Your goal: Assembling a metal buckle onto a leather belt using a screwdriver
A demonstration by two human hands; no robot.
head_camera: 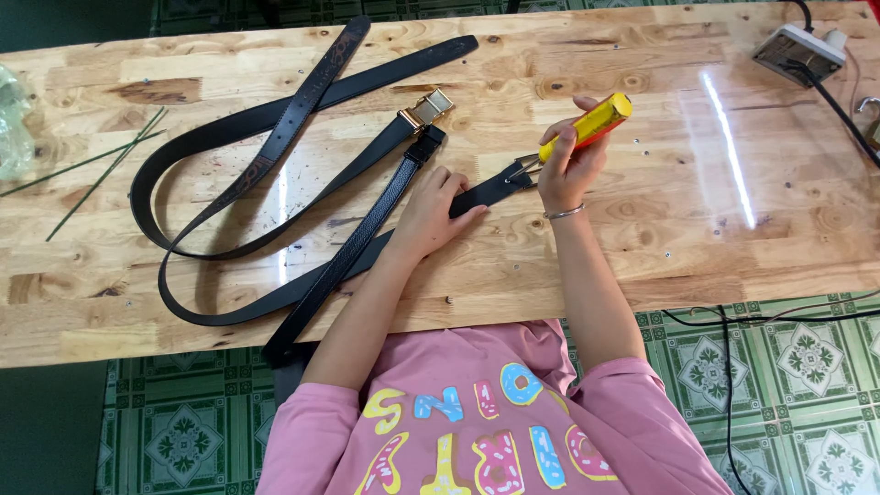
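Note:
My left hand (429, 213) lies flat on a black leather belt (367, 236), pinning it to the wooden table (642, 229) near the belt's end (500, 186). A yellow-handled screwdriver (594, 122) is gripped in my right hand (570, 165), with its metal tip (528, 164) down at the belt's end. A gold buckle (429, 108) lies just beyond my left hand, on another black belt (275, 119) that loops across the table's left half. A third strap with a reddish pattern (302, 101) crosses that loop.
A white power strip (799, 52) with a black cable sits at the table's far right corner. Thin green sticks (101, 165) and a clear plastic bag (13, 128) lie at the left. Below the table is green patterned floor tile (788, 367) with cables.

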